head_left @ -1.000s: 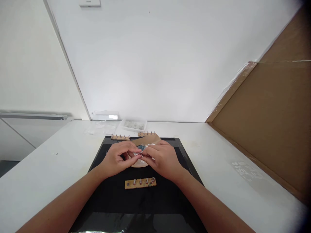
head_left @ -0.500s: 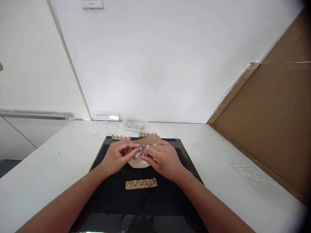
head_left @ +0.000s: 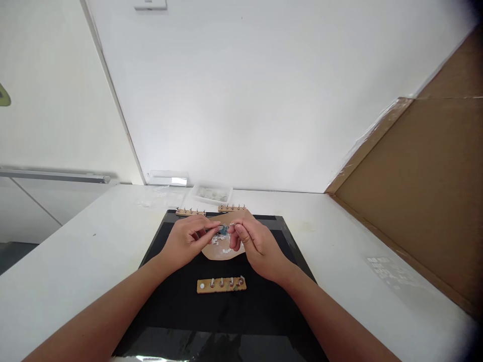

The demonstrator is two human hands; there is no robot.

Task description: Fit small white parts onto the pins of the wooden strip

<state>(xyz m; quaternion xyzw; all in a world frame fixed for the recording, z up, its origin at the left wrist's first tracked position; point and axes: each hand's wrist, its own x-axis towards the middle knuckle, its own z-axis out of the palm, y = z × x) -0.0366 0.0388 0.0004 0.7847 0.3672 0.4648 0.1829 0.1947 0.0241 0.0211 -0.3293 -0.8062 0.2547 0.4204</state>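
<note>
My left hand [head_left: 187, 238] is closed in a pinch over a brown sheet [head_left: 214, 255]; what its fingertips hold is too small to make out. Thumb and forefinger of my right hand [head_left: 255, 245] pinch a small white piece [head_left: 231, 224], raised slightly above the sheet. Between the hands lies a heap of small white pieces [head_left: 217, 240] with a teal piece [head_left: 224, 230] among them. Nearer to me, on a black mat [head_left: 219, 317], rests a tan strip [head_left: 217, 290] with several upright metal pegs and a white round spot at its left end.
Two similar pegged strips, one at left [head_left: 190, 213] and one at right [head_left: 231, 208], lie by the mat's far edge. Behind them stands a clear tray [head_left: 213, 194] of small pieces, beside clear plastic wrap [head_left: 158, 196]. A cardboard panel [head_left: 415, 201] borders the white table [head_left: 347, 251].
My right hand has drawn back to the right and lifted off the heap, a small white piece now in its fingertips. The left hand stays pinched in nearly the same place.
</note>
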